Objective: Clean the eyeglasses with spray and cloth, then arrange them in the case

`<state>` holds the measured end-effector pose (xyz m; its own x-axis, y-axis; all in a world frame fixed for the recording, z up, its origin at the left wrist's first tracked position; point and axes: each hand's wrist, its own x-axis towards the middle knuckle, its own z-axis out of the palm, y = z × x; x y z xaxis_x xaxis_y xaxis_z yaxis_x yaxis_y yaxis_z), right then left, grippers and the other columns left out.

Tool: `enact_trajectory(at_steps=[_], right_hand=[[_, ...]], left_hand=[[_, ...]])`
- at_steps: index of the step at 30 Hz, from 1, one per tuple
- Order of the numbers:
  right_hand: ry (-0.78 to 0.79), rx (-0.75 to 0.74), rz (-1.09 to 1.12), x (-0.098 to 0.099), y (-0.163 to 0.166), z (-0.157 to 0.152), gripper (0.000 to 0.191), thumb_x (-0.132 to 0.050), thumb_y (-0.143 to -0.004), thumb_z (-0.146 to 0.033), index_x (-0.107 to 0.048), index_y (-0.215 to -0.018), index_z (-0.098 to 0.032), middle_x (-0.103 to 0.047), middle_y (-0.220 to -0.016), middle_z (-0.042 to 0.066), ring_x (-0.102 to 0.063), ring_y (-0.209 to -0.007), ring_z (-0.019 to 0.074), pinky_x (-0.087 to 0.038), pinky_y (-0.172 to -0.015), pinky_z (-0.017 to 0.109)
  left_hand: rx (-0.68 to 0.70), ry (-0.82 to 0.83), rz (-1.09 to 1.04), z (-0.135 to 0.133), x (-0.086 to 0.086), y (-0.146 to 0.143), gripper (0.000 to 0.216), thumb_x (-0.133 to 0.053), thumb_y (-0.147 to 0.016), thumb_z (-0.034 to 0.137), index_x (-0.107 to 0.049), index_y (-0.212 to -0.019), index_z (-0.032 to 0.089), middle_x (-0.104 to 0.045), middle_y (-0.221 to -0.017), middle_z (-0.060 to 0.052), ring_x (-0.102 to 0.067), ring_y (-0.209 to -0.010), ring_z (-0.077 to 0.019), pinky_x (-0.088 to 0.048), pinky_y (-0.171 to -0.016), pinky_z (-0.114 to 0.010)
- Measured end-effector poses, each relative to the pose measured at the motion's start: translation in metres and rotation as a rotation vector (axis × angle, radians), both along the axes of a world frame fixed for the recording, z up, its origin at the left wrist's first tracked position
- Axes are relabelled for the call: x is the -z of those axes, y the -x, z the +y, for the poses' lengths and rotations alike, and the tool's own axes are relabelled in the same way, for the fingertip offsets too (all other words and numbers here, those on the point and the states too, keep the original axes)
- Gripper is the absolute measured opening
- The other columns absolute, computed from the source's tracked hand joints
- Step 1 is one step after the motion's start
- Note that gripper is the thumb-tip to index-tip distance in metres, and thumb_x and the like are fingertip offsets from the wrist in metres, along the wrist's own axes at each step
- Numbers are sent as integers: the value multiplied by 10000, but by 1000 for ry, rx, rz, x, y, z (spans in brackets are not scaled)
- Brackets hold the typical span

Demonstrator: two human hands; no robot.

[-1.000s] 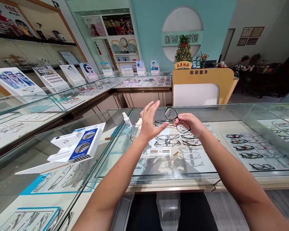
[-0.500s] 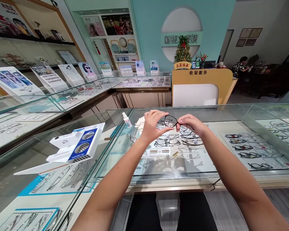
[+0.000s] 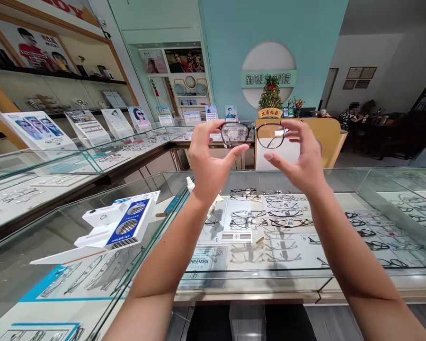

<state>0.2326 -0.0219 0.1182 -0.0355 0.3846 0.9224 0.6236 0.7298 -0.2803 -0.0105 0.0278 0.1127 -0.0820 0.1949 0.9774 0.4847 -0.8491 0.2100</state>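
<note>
A pair of dark-rimmed eyeglasses (image 3: 249, 126) is held up level above the glass counter, lenses facing me. My left hand (image 3: 209, 158) grips the left end of the frame, its thumb extended below the lens. At the other end my right hand (image 3: 300, 158) has its fingers at the rim and hinge, with the thumb apart below. Behind my left wrist a white spray bottle (image 3: 190, 183) is partly hidden. Under the glass, below my hands, lie several eyeglass frames (image 3: 248, 221) in rows.
A blue-and-white box (image 3: 129, 222) stands unfolded on the left counter. More frames lie in the display case (image 3: 379, 237) on the right. Across the aisle stands a yellow cashier desk (image 3: 332, 142), and a person (image 3: 351, 115) sits at the far right.
Both hands have risen with the eyeglasses and turned them to face me. The hands are now farther apart, one at each end of the frame. The view has tilted up slightly.
</note>
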Motion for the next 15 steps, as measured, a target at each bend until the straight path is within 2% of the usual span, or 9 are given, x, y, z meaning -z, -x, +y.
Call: enact_trajectory(at_steps=[2, 4, 10, 15], right_hand=[[-82, 77, -40, -19, 9, -9, 718, -801, -920, -673, -568, -1502, -321, -681, -1473, 122, -706, -1246, 344, -590, -1108, 572], [-139, 116, -48, -28, 17, -15, 682, -771, -963, -635, -553, -1528, -322, -666, -1484, 127, -705, -1246, 360, -593, -1109, 598], [-181, 140, 9, -20, 26, -15, 553, -811, -976, -507, -631, -1460, -307, -734, -1394, 117, -731, -1217, 347, -616, -1083, 579], [-102, 121, 40, -17, 24, -8, 525, -845, -947, -513, -687, -1391, -282, -782, -1337, 106, -764, -1179, 315, -648, -1012, 508]], left_hand=[[2, -9, -23, -6, -19, 0, 722, -883, -819, 755, -667, -1377, 353, -713, -1371, -87, -705, -1259, -334, -588, -1026, -493], [7, -11, -49, -10, -27, 1, 705, -885, -838, 726, -653, -1403, 375, -700, -1399, -84, -701, -1279, -338, -585, -1019, -485], [-5, 26, -70, -12, -20, 1, 642, -897, -874, 660, -674, -1385, 342, -747, -1320, -84, -739, -1193, -303, -594, -974, -455], [-25, 45, -100, -17, -21, 1, 591, -931, -848, 645, -728, -1292, 313, -782, -1244, -65, -768, -1113, -287, -622, -956, -493]])
